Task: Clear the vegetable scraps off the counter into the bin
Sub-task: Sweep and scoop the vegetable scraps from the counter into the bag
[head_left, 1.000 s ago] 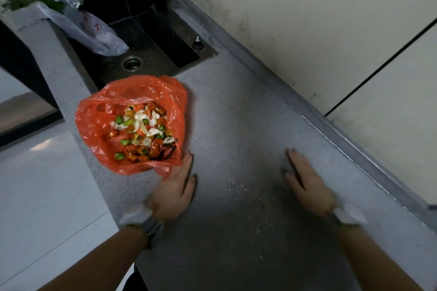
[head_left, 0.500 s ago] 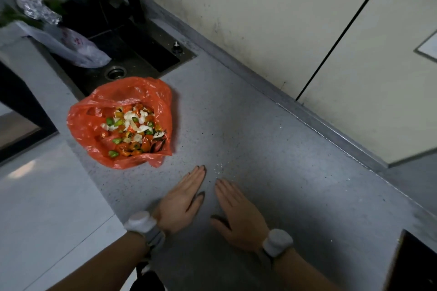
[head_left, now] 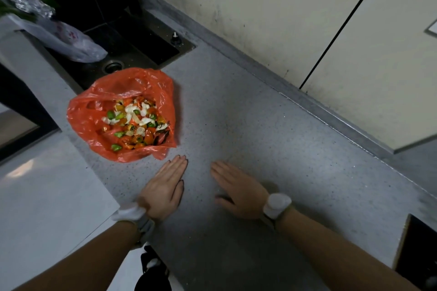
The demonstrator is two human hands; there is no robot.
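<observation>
the right grip [head_left: 238, 190] has swept in across the counter [head_left: 272, 130] from far out on its own side. it now lies flat, fingers straight, holding nothing, just beside the left grip [head_left: 164, 186], which is equally flat and empty. this is probably herding loose bits together. the vegetable scraps [head_left: 133, 123] sit in the red bag [head_left: 94, 111] just ahead of the left grip. a second ago that grip touched the bag; now it is apart.
</observation>
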